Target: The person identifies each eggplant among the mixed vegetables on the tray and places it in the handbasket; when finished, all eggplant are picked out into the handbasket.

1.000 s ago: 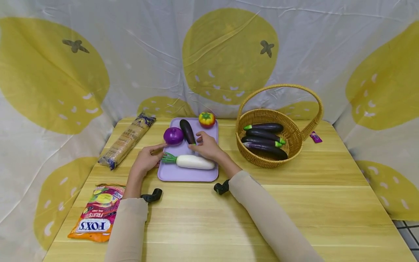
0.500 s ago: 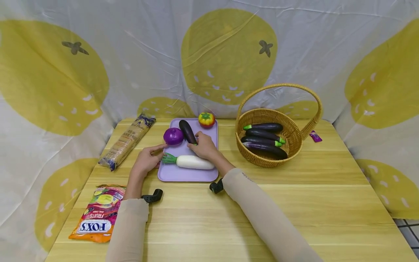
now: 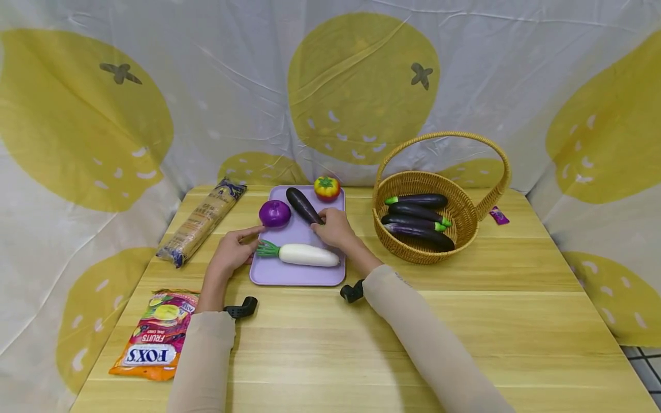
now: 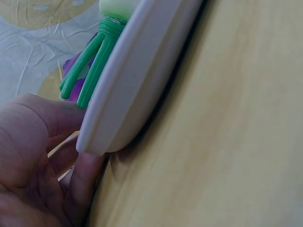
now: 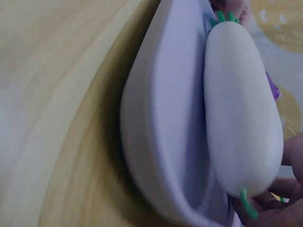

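My right hand [image 3: 334,229] pinches the near end of a dark eggplant [image 3: 303,205], which slants across the lilac tray [image 3: 296,277]. At the tray's left edge is my left hand [image 3: 233,251]; the left wrist view shows its thumb above the rim and fingers below, gripping the tray. A white radish [image 3: 308,255] with green leaves lies across the near part of the tray, its leaves close to my left hand. Beside the eggplant sits a purple onion [image 3: 275,214]. A red and yellow tomato-like fruit [image 3: 327,188] occupies the tray's far right corner.
Right of the tray stands a wicker basket [image 3: 379,232] with a tall handle, holding several eggplants [image 3: 415,213]. A packet of noodles [image 3: 202,222] and a candy bag [image 3: 157,335] lie on the left. A small purple sachet [image 3: 498,215] is right of the basket.
The eggplant's near end has swung right along with my right hand, which has closed in on that end. My left hand stays at the tray's edge.
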Available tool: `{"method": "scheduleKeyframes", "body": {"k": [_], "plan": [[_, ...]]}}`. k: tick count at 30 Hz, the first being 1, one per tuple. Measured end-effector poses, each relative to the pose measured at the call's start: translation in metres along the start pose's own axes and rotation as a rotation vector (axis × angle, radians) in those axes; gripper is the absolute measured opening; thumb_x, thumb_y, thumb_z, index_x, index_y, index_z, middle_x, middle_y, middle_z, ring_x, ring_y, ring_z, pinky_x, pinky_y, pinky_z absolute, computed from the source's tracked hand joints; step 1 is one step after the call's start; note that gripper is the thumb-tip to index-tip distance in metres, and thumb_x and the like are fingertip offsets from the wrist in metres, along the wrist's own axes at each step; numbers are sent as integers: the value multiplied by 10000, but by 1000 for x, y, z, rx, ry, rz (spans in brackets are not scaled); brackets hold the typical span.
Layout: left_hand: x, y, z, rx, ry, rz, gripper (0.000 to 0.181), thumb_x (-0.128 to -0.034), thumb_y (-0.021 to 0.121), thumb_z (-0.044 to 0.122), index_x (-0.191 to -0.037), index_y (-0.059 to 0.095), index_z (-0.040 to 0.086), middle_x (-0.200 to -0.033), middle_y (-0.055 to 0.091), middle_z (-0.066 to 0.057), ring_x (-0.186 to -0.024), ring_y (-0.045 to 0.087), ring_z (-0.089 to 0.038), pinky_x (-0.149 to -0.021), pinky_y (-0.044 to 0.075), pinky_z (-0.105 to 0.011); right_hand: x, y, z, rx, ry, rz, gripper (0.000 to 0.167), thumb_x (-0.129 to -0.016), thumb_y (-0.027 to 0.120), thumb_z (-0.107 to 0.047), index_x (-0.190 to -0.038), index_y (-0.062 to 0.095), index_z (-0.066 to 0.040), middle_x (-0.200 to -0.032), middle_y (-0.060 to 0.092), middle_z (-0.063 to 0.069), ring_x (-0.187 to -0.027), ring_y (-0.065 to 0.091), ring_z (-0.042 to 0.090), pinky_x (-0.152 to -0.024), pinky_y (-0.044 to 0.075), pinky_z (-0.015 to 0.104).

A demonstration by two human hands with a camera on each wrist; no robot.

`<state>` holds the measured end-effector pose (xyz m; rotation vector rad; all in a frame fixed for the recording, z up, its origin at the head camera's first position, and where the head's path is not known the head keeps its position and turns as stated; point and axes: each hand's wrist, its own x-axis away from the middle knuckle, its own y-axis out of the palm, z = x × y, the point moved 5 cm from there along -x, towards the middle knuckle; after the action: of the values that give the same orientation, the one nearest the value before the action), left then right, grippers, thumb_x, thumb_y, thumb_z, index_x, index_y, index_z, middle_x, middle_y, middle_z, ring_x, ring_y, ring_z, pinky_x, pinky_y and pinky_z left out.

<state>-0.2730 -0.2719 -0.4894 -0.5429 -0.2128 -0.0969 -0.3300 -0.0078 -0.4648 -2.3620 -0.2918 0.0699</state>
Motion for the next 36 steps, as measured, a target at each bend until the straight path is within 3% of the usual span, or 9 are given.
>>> {"method": "scheduleKeyframes", "body": {"k": [8,16,21,26,36], "plan": [[1,-4,-7,-15,-20,0,434,-1047,593,217,-1480,585,245,-1569,454,-232,-647,576,-85,-614,580,-243,12,-17,7,-27,-17,14,290,-957,722,-198,-1196,722,-34,-1085,716,104,-984,607,234,-875,519,357],[1,-5,-8,-6,-12,-2,433,-1045,598,216,-1477,587,244,-1576,443,-238,-608,548,-66,-617,585,-250,31,-40,1,27,-103,67,293,-953,696,-161,-1229,706,-61,-1125,737,91,-1015,631,232,-933,525,393],[0,-3,-6,-2,-11,-6,432,-1047,593,203,-1478,586,241,-1567,452,-240,-609,543,-65,-608,579,-246,49,-63,-2,9,-157,88,299,-958,692,-153,-1243,704,-63,-1113,752,85,-977,634,226,-890,516,365],[-1,-2,-5,-1,-17,-13,430,-1051,585,197,-1480,585,234,-1582,438,-234,-650,572,-86,-620,583,-246,65,-90,-2,30,-188,124,332,-967,701,-159,-1286,703,-67,-1177,754,94,-1045,666,218,-944,541,393],[-2,1,-2,2,-17,-24,432,-1057,582,208,-1487,577,236,-1583,438,-233,-675,597,-100,-630,586,-242,94,-143,15,26,-207,133,349,-995,689,-164,-1339,677,-108,-1270,723,99,-1105,665,289,-941,540,468]]}}
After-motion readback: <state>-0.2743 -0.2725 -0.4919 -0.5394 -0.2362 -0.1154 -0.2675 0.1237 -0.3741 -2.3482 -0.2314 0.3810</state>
